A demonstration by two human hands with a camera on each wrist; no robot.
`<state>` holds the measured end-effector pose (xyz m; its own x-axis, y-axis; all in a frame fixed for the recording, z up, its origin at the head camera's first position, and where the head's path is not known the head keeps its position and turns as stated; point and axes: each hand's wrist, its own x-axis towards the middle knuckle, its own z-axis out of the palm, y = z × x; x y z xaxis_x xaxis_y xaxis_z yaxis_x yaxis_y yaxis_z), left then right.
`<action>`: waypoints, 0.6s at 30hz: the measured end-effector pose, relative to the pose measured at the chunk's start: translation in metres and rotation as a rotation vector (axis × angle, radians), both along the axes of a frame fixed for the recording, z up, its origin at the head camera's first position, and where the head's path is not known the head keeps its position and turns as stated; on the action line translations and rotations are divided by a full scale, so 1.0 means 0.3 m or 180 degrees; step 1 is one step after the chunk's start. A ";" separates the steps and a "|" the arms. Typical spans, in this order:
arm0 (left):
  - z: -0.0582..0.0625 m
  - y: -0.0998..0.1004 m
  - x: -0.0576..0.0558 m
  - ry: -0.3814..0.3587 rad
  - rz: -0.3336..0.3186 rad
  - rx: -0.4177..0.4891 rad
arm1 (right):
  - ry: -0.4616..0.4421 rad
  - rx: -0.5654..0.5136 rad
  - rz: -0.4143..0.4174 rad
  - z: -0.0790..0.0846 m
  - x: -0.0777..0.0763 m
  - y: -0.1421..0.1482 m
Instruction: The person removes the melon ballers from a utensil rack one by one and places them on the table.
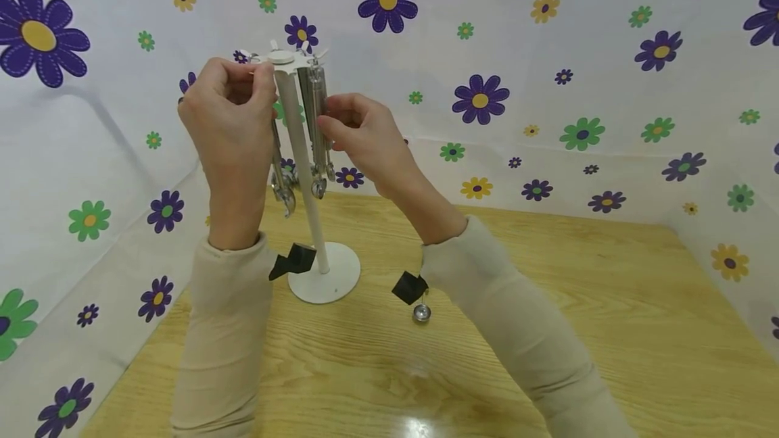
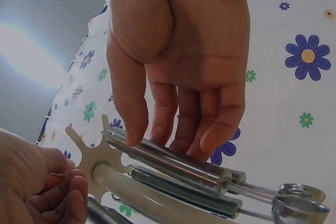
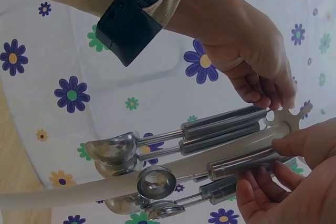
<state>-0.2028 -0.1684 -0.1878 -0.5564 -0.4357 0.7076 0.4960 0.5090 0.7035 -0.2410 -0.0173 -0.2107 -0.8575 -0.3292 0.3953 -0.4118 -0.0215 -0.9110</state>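
Note:
A white utensil rack (image 1: 333,284) stands on its round base, with an upright pole and a star-shaped hook top. Several steel measuring spoons (image 3: 226,124) with thick handles hang round the pole, bowls downward. At the rack's top, the thumb and fingers of my left hand (image 1: 228,117) pinch the edge of a hook arm. My right hand (image 1: 372,140) pinches the handle of a measuring spoon (image 2: 168,162) on the pole's right side, thumb on one side and fingers on the other. That spoon's upper end is close to the hook arms.
One more small steel spoon (image 1: 422,313) lies on the wooden table (image 1: 548,316), its handle hidden behind the right wrist's black camera (image 1: 410,287). Another black camera (image 1: 294,261) is at the left cuff. A flower-printed cloth (image 1: 389,66) encloses the back and sides.

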 end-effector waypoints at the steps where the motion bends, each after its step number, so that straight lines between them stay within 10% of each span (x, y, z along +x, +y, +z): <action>1: 0.000 0.000 0.000 -0.0008 0.0006 -0.0007 | 0.0007 0.0008 0.0002 -0.002 -0.001 -0.004; 18: -0.001 0.000 -0.004 -0.0002 0.0011 -0.0047 | 0.0153 0.0215 0.0281 0.006 0.011 -0.014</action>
<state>-0.2041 -0.1682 -0.1880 -0.5552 -0.4271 0.7136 0.4938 0.5212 0.6961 -0.2376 -0.0215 -0.2090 -0.8047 -0.4297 0.4098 -0.4543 0.0011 -0.8909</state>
